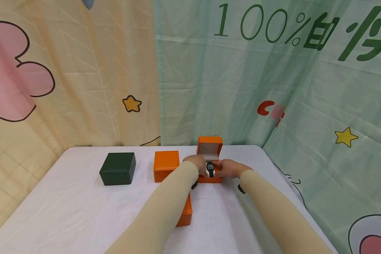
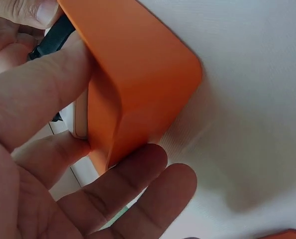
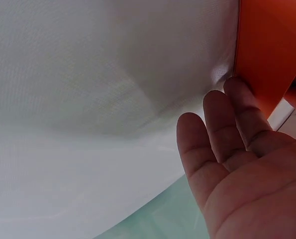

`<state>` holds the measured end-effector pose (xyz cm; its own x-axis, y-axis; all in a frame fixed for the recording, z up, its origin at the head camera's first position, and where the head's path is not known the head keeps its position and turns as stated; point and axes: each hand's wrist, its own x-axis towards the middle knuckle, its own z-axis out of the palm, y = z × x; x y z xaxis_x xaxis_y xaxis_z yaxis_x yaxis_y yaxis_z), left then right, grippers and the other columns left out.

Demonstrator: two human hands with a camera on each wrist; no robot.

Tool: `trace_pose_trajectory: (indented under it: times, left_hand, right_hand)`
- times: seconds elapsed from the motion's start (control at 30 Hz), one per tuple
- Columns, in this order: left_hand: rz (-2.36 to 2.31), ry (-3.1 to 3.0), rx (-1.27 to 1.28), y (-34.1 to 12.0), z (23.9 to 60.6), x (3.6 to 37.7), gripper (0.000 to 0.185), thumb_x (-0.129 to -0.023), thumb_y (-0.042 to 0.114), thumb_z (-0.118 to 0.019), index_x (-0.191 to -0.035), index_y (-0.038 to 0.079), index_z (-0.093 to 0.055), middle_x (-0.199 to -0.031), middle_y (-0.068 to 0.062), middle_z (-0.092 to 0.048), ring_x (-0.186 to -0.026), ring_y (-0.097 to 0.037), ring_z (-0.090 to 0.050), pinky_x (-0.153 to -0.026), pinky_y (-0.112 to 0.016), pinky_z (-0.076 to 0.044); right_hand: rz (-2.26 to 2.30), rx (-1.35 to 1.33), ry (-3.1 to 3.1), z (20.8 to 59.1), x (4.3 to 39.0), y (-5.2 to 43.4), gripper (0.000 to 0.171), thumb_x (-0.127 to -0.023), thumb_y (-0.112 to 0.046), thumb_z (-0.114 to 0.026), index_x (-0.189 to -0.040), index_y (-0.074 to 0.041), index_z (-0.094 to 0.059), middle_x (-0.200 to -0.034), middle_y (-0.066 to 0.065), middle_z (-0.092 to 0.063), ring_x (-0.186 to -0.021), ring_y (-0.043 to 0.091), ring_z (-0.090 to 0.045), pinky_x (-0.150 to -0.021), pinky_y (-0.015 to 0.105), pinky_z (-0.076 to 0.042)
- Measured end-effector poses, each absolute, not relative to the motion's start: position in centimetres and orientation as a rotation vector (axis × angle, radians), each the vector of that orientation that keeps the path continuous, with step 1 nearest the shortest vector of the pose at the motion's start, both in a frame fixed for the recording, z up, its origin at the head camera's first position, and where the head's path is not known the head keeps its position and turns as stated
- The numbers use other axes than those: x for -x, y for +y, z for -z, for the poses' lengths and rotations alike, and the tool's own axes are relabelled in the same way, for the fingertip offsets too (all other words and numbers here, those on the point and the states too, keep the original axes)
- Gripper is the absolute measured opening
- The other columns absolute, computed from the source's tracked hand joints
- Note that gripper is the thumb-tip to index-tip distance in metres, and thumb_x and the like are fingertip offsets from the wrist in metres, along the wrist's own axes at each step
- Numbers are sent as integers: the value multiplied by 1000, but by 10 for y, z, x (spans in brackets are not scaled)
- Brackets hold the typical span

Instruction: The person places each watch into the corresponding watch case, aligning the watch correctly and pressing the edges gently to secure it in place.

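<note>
An orange watch box [image 1: 209,180] stands with its lid [image 1: 210,140] raised at the back of the table. In it is a black wristwatch [image 1: 210,167] on a pale cushion [image 2: 81,113]. My left hand [image 1: 197,163] reaches in from the left, thumb and forefinger pinching the cushion, other fingers spread by the box's outer wall. From the right, my right hand [image 1: 231,168] holds the cushion's other side; its thumb [image 2: 42,11] lies beside the dark strap [image 2: 55,37]. Its outer fingers [image 3: 220,119] extend along the box's side, while its grip is mostly hidden in the right wrist view.
A closed orange box [image 1: 166,162] stands left of the open one, and a dark green box [image 1: 118,168] farther left. Another orange box [image 1: 186,213] is partly hidden under the left sleeve. Printed curtains [image 1: 216,88] hang behind the white table [image 1: 73,211].
</note>
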<state>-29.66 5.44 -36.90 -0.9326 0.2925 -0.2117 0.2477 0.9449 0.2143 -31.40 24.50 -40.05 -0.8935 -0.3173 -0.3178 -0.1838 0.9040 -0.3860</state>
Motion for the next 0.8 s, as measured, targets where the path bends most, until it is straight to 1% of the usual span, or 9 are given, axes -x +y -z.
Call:
trace_pose_trajectory:
  times: [0.1,0.17,0.27,0.4,0.5,0.6,0.67,0.73,0.8]
  left_hand:
    - [-252,2860,-418,55,372,299,37,-86,44,-86,-101,11,-83,-100,0,-76,-82,-17,-62,-81,-35,-60]
    - [-250,2865,-440,56,373,300,37,-86,43,-87,-103,11,-83,-101,0,-76,-83,-18,-62,-82,-34,-60]
    - [-283,2872,-471,56,374,301,44,-85,41,-88,-114,9,-79,-107,-2,-77,-88,-19,-64,-85,-35,-59]
    - [-365,2874,-483,55,375,300,60,-83,38,-90,-131,9,-70,-119,-5,-76,-97,-20,-67,-92,-38,-59]
    - [-408,2861,-480,53,375,301,65,-83,37,-90,-137,10,-67,-125,-5,-75,-101,-20,-66,-95,-39,-58]
    - [-432,2845,-478,52,375,301,59,-84,37,-89,-132,9,-69,-121,-5,-75,-96,-21,-65,-92,-39,-59]
    - [-437,2839,-474,50,374,301,52,-85,37,-89,-124,8,-72,-113,-4,-76,-91,-20,-63,-87,-37,-58]
    - [-442,2834,-470,49,373,300,44,-85,37,-89,-116,8,-75,-102,-3,-75,-86,-20,-62,-81,-35,-57]
    - [-444,2826,-464,49,372,299,38,-86,37,-88,-108,8,-77,-94,-1,-72,-83,-20,-61,-78,-34,-56]
  right_hand:
    - [482,360,2682,402,314,245,71,-100,-34,-73,-163,-21,-41,-129,7,-68,-107,23,-55,-97,40,-46]
    - [471,358,2687,401,313,245,71,-101,-34,-72,-163,-22,-41,-128,5,-68,-106,22,-55,-96,38,-46]
    - [479,378,2700,401,313,243,68,-100,-32,-73,-161,-22,-45,-119,5,-68,-101,22,-55,-91,37,-46]
    - [526,394,2734,400,314,243,63,-97,-29,-77,-155,-21,-54,-106,3,-67,-95,21,-55,-85,34,-45]
    - [561,356,2741,401,314,245,64,-96,-28,-78,-155,-22,-55,-106,1,-67,-91,19,-55,-81,32,-44]
    - [561,339,2732,401,314,246,67,-97,-29,-77,-158,-22,-50,-105,2,-65,-89,19,-53,-77,32,-42]
    - [551,345,2727,400,314,245,67,-98,-28,-77,-158,-21,-49,-101,2,-62,-88,19,-52,-76,31,-41]
    - [540,360,2722,398,313,243,67,-98,-27,-76,-158,-20,-49,-94,2,-57,-85,19,-49,-74,30,-39]
    - [529,367,2721,396,313,242,66,-98,-26,-76,-157,-19,-50,-92,2,-57,-84,19,-49,-74,30,-39]
